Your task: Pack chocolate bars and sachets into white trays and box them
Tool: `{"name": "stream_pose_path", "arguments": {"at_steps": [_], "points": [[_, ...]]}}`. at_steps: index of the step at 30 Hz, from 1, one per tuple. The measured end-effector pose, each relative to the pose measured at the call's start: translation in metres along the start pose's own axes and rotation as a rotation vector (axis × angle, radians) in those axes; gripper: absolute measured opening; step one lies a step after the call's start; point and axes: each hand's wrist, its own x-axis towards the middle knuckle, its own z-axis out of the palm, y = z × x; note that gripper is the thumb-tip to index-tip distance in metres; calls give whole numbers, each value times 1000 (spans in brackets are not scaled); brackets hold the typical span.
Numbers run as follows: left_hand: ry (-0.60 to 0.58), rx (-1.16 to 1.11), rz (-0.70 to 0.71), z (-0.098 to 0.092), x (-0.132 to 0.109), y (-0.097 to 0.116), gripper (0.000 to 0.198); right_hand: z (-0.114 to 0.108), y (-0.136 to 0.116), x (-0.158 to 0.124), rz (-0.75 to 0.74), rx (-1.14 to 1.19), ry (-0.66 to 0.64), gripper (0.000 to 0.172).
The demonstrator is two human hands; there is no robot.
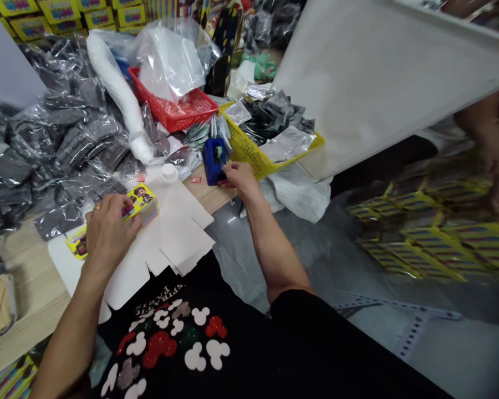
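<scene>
My left hand [110, 230] is wrapped over a small yellow printed box [143, 199], which lies on a stack of flat white cardboard blanks [172, 221]. At the front end of a blue tape dispenser [214, 160], my right hand [239, 176] is closed in a pinch on the end of the tape. The strip itself is thin and hard to make out. A roll of greenish tape sits in the dispenser. Beside the cardboard stands a small white round piece [170, 173].
Bagged dark grey pieces [83, 127] are heaped at the left. Behind the dispenser are a red basket [174, 119] and a yellow basket [249, 147] of packets. A large pale panel [378, 72] slants at right, near another person's arm [482, 127] and stacked yellow boxes [432, 249].
</scene>
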Motion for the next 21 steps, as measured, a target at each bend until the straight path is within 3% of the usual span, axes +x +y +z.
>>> {"name": "stream_pose_path", "arguments": {"at_steps": [4,9,14,16,18,19,21], "points": [[26,-6,19,2,-3,0,17,-2,-7,-10,16,14,45,12],[24,-22,34,5,-3,-1,18,-1,1,-29,9,28,93,18],[41,-71,60,-21,-28,-13,33,-9,12,-48,31,-31,107,24],[63,-67,22,-35,-47,-25,39,-13,11,-60,-49,-101,135,23],[67,-62,-5,-44,-66,-39,41,-8,6,-79,-271,-210,155,18],[59,-62,-7,-45,-74,-46,41,-2,2,-93,-364,-232,115,14],[56,-89,15,-40,-87,-59,33,20,-9,-132,-477,-182,-85,5]]}}
